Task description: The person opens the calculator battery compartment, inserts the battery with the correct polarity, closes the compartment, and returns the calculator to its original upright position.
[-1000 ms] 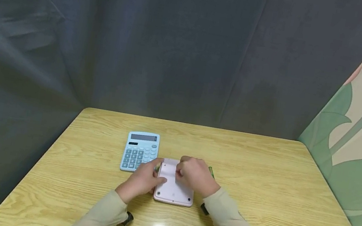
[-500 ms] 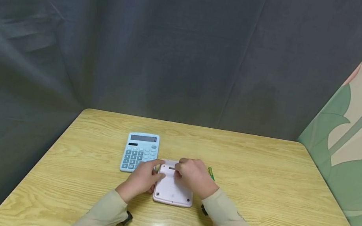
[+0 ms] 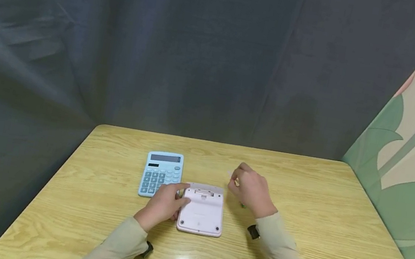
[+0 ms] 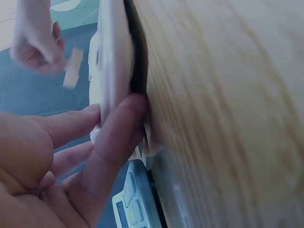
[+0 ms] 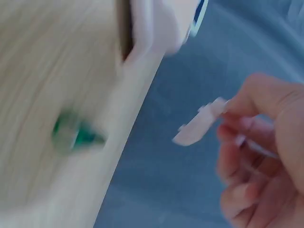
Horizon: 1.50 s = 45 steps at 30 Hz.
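Note:
A pink calculator (image 3: 200, 215) lies face down on the table, with an uncovered battery slot (image 3: 204, 192) near its top end. My left hand (image 3: 162, 204) grips its left edge; in the left wrist view, thumb and finger pinch the calculator's side (image 4: 111, 57). Raised above the table to the upper right, my right hand (image 3: 253, 190) pinches a small pale battery cover (image 5: 199, 127) with little tabs along one edge. Whether anything sits inside the slot is too small to tell.
A light blue calculator (image 3: 161, 174) lies face up behind my left hand, its lower right part hidden. A small green object (image 5: 71, 133), blurred, lies on the table (image 3: 296, 236) to the right of the pink calculator. Dark cloth (image 3: 219, 58) hangs behind.
My right hand has lifted the battery cover off the pink calculator and moved up and to the right with it, exposing the slot. My left hand stays on the calculator's edge.

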Tool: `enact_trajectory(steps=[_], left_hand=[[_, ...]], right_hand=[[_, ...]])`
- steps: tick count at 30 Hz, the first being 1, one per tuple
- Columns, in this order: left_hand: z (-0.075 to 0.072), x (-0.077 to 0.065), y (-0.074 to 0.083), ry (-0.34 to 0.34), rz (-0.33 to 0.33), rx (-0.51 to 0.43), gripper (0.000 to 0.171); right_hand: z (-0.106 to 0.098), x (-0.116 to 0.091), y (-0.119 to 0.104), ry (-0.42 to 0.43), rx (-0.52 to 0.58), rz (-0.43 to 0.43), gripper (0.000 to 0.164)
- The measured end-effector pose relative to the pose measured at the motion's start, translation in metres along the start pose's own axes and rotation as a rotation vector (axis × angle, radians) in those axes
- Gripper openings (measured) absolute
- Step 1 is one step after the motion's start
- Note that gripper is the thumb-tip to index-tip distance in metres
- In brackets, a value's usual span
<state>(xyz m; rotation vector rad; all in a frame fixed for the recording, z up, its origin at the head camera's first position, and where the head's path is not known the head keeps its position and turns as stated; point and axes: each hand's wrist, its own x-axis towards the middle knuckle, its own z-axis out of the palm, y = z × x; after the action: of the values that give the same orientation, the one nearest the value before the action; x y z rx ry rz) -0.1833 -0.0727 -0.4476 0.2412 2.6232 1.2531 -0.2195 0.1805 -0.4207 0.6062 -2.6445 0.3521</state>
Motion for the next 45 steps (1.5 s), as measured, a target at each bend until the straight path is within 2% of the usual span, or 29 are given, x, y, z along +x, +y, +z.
enact_trajectory(steps=[3, 6, 9, 11, 19, 24, 29, 33, 37, 41, 45], left_hand=[[-0.001, 0.0, 0.0, 0.005, 0.007, 0.001, 0.049], [-0.002, 0.0, -0.001, 0.012, 0.015, 0.011, 0.048], [-0.002, 0.0, -0.002, 0.009, 0.019, 0.015, 0.048], [-0.003, 0.001, -0.002, 0.005, 0.018, 0.012, 0.049], [-0.002, 0.001, -0.002, 0.009, 0.008, 0.0, 0.049], [-0.002, 0.001, -0.003, 0.006, 0.006, -0.002, 0.049], [-0.002, 0.001, -0.003, 0.005, 0.004, -0.004, 0.048], [0.0, 0.002, -0.004, 0.01, 0.007, -0.006, 0.048], [0.001, 0.003, -0.004, 0.01, 0.004, -0.018, 0.048], [0.001, 0.004, -0.003, 0.004, -0.011, -0.029, 0.049], [0.001, 0.004, -0.003, 0.001, -0.028, -0.027, 0.049]], right_hand=[[-0.004, -0.005, 0.019, -0.068, -0.026, 0.135, 0.014], [-0.003, -0.011, 0.033, -0.151, -0.04, 0.226, 0.024], [0.0, -0.018, 0.043, -0.217, -0.036, 0.267, 0.03], [0.002, -0.022, 0.046, -0.248, -0.024, 0.28, 0.029], [0.003, -0.027, 0.05, -0.326, 0.007, 0.288, 0.018], [0.004, -0.027, 0.044, -0.299, 0.037, 0.277, 0.022], [0.008, -0.025, 0.033, -0.296, 0.12, 0.265, 0.009], [0.014, -0.023, 0.027, -0.334, 0.115, 0.266, 0.016], [0.018, -0.022, 0.027, -0.338, 0.087, 0.255, 0.016], [0.02, -0.02, 0.025, -0.326, 0.101, 0.232, 0.014], [0.019, -0.017, 0.014, -0.244, 0.174, 0.183, 0.014]])
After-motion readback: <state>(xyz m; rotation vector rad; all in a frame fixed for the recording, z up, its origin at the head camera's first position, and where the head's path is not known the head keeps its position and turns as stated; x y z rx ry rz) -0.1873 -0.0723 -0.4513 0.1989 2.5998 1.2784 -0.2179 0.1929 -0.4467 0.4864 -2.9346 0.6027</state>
